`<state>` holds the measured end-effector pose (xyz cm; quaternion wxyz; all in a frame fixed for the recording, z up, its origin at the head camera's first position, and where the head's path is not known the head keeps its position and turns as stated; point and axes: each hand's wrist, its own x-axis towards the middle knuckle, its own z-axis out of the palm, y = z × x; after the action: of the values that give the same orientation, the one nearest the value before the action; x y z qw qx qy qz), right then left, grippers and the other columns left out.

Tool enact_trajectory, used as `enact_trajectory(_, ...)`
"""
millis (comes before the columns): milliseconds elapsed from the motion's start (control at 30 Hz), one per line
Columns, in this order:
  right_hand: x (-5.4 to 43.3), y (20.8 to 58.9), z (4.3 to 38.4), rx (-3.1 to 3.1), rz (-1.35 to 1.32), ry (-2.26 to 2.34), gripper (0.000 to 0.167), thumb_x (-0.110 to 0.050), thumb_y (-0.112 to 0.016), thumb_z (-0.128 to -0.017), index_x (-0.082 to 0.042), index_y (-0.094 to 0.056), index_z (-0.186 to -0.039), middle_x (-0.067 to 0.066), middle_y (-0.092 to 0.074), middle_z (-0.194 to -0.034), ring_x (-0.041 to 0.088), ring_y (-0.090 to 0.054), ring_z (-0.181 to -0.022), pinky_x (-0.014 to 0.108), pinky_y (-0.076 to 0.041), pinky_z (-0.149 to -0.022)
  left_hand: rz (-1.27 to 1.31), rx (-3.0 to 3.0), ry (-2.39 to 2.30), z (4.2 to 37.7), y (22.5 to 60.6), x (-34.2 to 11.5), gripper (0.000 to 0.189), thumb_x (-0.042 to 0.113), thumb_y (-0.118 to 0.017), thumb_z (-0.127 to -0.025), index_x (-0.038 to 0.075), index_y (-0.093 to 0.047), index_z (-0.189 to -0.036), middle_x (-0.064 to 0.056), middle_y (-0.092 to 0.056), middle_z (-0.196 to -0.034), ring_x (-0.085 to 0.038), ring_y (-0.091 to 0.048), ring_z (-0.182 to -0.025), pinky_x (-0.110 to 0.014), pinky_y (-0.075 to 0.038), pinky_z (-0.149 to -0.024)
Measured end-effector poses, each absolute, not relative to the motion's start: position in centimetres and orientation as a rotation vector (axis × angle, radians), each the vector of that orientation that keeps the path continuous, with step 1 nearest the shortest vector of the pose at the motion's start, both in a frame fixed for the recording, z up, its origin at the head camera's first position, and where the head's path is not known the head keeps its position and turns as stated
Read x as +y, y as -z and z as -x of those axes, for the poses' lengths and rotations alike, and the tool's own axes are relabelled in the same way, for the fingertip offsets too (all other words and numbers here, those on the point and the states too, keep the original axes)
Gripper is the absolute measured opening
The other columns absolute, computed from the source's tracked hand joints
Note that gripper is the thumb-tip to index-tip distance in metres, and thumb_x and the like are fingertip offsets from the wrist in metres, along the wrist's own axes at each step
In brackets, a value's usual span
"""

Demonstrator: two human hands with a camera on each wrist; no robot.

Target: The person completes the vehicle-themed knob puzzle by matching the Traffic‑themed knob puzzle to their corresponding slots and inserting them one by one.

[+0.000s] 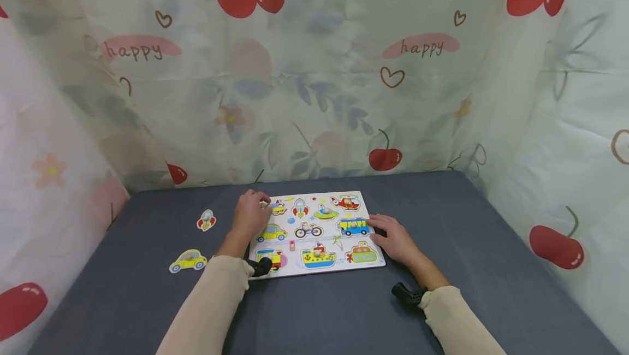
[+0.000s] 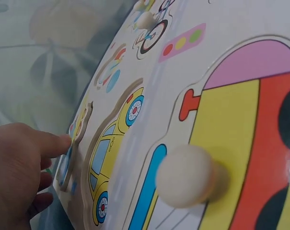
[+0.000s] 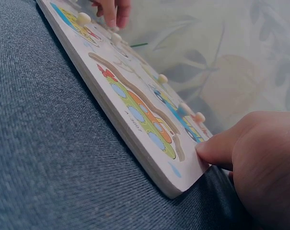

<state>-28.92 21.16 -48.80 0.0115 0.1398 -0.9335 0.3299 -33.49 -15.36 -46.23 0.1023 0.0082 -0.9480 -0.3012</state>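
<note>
A white vehicle puzzle board point(image 1: 295, 262) lies mid-table. At its upper left corner my left hand point(image 1: 249, 213) pinches the airplane puzzle piece point(image 2: 77, 125), its near side raised at its place on the board. Its knob is hidden. With the thumb on top and the other fingers at the edge, my right hand point(image 1: 397, 239) holds the board's right side. In the left wrist view the yellow car recess point(image 2: 106, 153) has no knobbed piece in it; the right wrist view shows the submarine recess point(image 3: 135, 115) likewise without one. The train piece point(image 2: 231, 139) sits in its place.
Left of the board, a loose rocket piece point(image 1: 206, 220) and a loose yellow car piece point(image 1: 189, 261) lie on the dark grey table point(image 1: 314, 317). Patterned fabric point(image 1: 314, 98) hangs behind the table and at both sides. A black wrist camera point(image 1: 407, 294) is strapped on the right wrist.
</note>
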Motion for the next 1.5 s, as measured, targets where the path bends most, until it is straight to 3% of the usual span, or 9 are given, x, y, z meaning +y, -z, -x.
enact_trajectory(367,21.2,48.7,28.9,-2.907,-0.44,-1.025,0.042,-0.012,-0.063,-0.093,-0.002,-0.058,-0.134,0.017,-0.048,-0.143,0.038,-0.033,-0.137,0.058,-0.025,-0.107,0.046,-2.848,0.815,33.9,46.8,-15.2,0.024,0.022,-0.075,-0.084,0.012,-0.073,-0.106,-0.007,-0.063,-0.1,-0.026,-0.051,-0.096,-0.044,-0.042,-0.084)
enact_trajectory(833,21.2,48.9,29.0,-2.916,-0.435,-1.024,0.042,-0.013,-0.063,-0.094,-0.003,-0.058,-0.134,0.017,-0.047,-0.143,0.038,-0.032,-0.137,0.058,-0.025,-0.107,0.095,-2.864,0.837,33.4,46.0,-15.2,0.027,0.01,-0.071,-0.089,0.01,-0.071,-0.115,-0.007,-0.065,-0.113,-0.026,-0.051,-0.108,-0.045,-0.042,-0.094)
enact_trajectory(1167,21.1,49.0,29.0,-2.909,-0.445,-1.036,0.042,-0.012,-0.063,-0.094,-0.003,-0.058,-0.134,0.017,-0.048,-0.143,0.038,-0.032,-0.138,0.058,-0.025,-0.107,0.026,-2.883,0.9,33.6,46.4,-15.4,0.026,0.007,-0.064,-0.093,0.011,-0.07,-0.118,-0.008,-0.062,-0.115,-0.027,-0.051,-0.107,-0.046,-0.042,-0.093)
enact_trajectory(1500,21.2,48.7,28.9,-2.922,-0.435,-1.044,0.043,-0.013,-0.063,-0.094,-0.003,-0.057,-0.135,0.016,-0.047,-0.144,0.038,-0.031,-0.138,0.058,-0.025,-0.107,0.143,-2.878,0.948,33.4,45.9,-16.6,0.035,0.005,-0.064,-0.091,0.011,-0.066,-0.125,-0.011,-0.062,-0.12,-0.029,-0.055,-0.109,-0.047,-0.044,-0.092)
